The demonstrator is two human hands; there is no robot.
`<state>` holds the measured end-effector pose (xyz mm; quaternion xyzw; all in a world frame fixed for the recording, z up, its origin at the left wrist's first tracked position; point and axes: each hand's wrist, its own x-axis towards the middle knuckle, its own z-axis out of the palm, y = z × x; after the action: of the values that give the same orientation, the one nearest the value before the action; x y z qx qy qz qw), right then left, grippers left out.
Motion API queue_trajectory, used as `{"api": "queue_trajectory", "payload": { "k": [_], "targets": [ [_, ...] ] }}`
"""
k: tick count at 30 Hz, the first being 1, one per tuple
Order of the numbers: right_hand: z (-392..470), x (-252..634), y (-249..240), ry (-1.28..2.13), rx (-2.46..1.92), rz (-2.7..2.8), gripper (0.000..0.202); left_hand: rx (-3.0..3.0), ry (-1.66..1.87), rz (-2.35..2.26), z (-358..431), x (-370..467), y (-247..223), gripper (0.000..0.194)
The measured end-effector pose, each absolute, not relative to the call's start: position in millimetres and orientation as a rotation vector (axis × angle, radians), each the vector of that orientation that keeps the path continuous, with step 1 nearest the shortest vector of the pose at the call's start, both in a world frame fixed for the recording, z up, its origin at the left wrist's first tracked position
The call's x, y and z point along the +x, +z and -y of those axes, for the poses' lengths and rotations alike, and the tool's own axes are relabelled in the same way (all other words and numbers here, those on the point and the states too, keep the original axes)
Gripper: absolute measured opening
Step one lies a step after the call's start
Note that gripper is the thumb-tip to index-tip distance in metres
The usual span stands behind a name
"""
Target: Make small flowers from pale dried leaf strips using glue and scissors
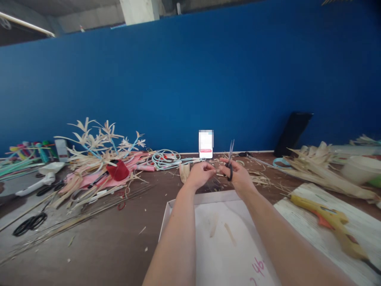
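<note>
My left hand is closed in a pinch over the far edge of a white box lid. What its fingertips hold is too small to make out. A pale curved piece of dried husk shows just left of this hand; whether it is held or lies behind is unclear. In my right hand is a pair of black-handled scissors, blades pointing up. Its thumb and fingertips come close to the left fingertips. Two thin husk strips lie inside the lid.
Behind the hands a lit phone leans on the blue partition. Husk flowers, a red piece and black scissors are left. A yellow glue gun and husk bundle lie right.
</note>
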<state>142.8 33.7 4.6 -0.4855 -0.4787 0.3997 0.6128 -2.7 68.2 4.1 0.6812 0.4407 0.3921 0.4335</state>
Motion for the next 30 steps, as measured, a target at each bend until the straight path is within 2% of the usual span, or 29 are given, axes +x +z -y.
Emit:
{"api": "queue_trajectory", "payload": {
  "k": [13, 17, 23, 30],
  "targets": [
    [-44, 155, -7, 0.865, -1.205, 1.054, 0.050, 1.755, 1.004, -1.216, -67, -5, 6, 0.020],
    [-44, 155, -8, 0.868, -1.194, 1.058, 0.053, 1.732, 1.022, -1.226, -66, -5, 8, 0.019],
    [-37, 151, -1, 1.079, -1.199, 1.208, 0.058, 1.719, 1.142, -1.305, -66, -4, 12, 0.018],
    [-30, 146, 7, 1.125, -1.236, 1.490, 0.049, 1.650, 1.290, -1.308, -70, -11, 12, 0.022]
  ]
}}
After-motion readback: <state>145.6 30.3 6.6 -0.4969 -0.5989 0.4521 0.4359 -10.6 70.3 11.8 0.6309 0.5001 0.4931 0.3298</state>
